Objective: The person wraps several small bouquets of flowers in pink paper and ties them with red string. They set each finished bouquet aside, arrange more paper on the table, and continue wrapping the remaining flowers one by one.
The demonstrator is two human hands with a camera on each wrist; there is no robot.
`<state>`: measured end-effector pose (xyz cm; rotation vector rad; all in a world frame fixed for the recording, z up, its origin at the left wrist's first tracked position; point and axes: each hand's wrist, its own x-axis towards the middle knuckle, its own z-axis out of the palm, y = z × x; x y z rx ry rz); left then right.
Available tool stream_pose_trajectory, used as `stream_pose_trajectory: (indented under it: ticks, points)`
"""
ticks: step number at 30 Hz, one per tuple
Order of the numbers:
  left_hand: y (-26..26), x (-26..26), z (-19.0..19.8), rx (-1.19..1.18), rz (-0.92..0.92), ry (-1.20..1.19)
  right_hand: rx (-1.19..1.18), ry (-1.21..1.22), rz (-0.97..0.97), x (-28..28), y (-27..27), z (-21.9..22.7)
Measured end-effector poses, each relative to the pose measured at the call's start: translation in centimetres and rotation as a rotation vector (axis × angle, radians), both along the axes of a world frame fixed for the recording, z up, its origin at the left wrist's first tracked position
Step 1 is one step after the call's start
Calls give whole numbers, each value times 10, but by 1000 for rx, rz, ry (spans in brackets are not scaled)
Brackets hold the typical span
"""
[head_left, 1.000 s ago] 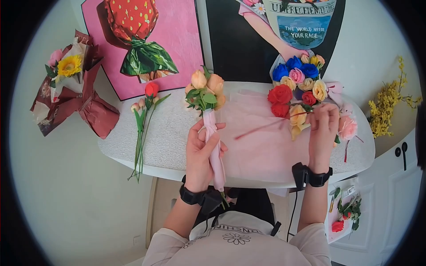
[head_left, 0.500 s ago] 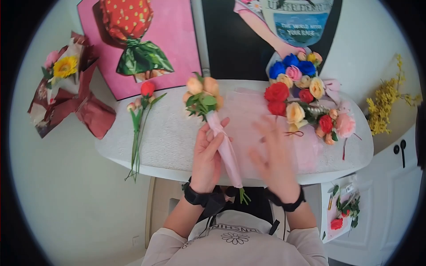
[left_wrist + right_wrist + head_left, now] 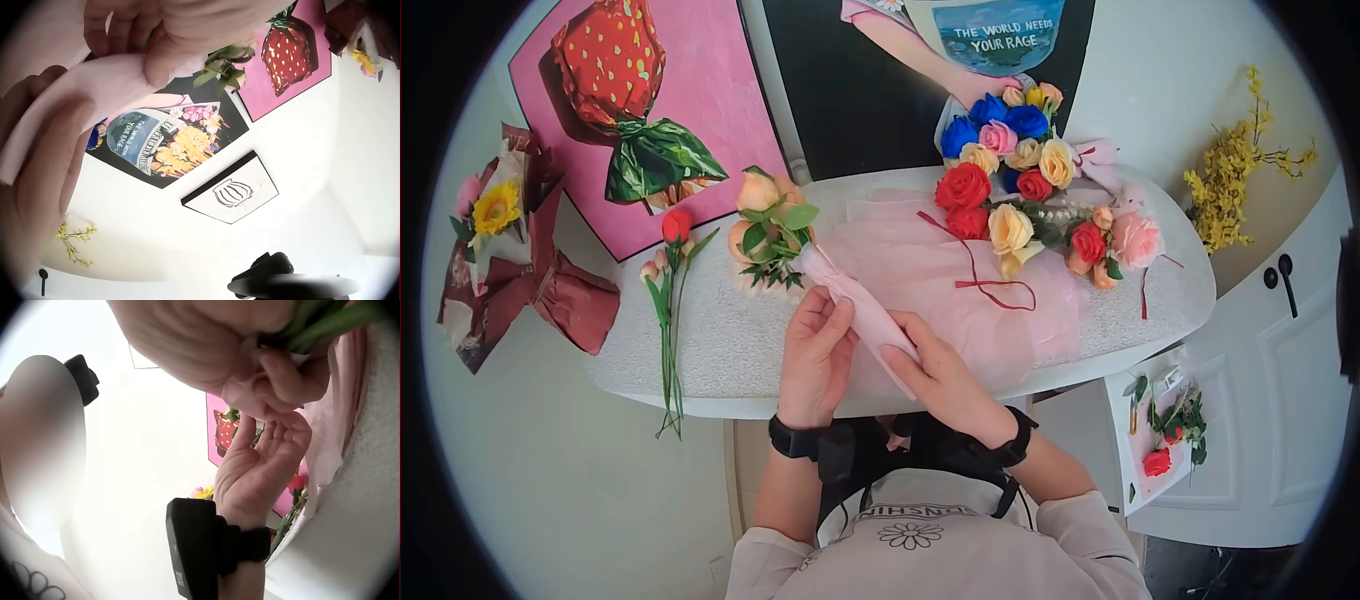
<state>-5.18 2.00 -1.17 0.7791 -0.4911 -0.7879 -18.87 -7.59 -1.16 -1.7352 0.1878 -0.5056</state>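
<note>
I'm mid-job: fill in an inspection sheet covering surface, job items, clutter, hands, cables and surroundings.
Surface: white textured table, pink sheeting over its middle.
Job items: peach bouquet, stems in pink wrap.
Clutter: red cord lying on the sheeting; tulips left, mixed flowers right.
Hands: left hand pinches the wrap's upper part; right hand grips its lower part.
Cables: thin dark line below right wrist, too faint to confirm.
Surroundings: pink picture and black picture behind; maroon-wrapped bouquet far left; yellow flowers far right.

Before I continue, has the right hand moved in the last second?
Yes. Against the table, the right hand went left and toward the front edge, and now holds the pink wrap.
</note>
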Motion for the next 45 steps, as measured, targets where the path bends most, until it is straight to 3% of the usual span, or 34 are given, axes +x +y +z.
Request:
stream_pose_trajectory:
  ticks: [4, 7, 13, 15, 18, 21, 25, 28, 31, 34, 37, 40, 45]
  points:
    - [-3, 2, -2, 16, 8, -43, 238, 1, 48, 0, -3, -3]
    - [-6, -1, -1, 80, 82, -141, 713, 126, 218, -11, -13, 8]
    - [2, -8, 10, 321, 276, -561, 600, 91, 61, -5, -5, -6]
    - [3, -9, 9, 349, 356, -781, 687, 69, 101, -3, -5, -9]
    - [0, -7, -2, 211, 343, -675, 973, 61, 248, -5, -7, -1]
    - [-7, -15, 20, 38, 280, -193, 1249, 103, 421, -8, -14, 1]
    - [-3, -7, 20, 36, 69, -84, 1488, 71, 701, -10, -18, -13]
    - [0, -2, 10, 37, 40, -194, 1508, 71, 772, -10, -17, -13]
    - [1, 2, 13, 35, -34, -178, 1321, 83, 621, -11, -9, -1]
    - [6, 8, 10, 33, -157, -66, 1022, 16, 485, -15, -1, 16]
    - [4, 5, 6, 9, -150, -117, 448, 164, 300, -19, 2, 26]
    - [-2, -7, 16, 30, -47, -68, 747, 188, 389, -20, -7, 18]
    - [1, -6, 13, 9, -247, -19, 822, 136, 475, -21, -5, 17]
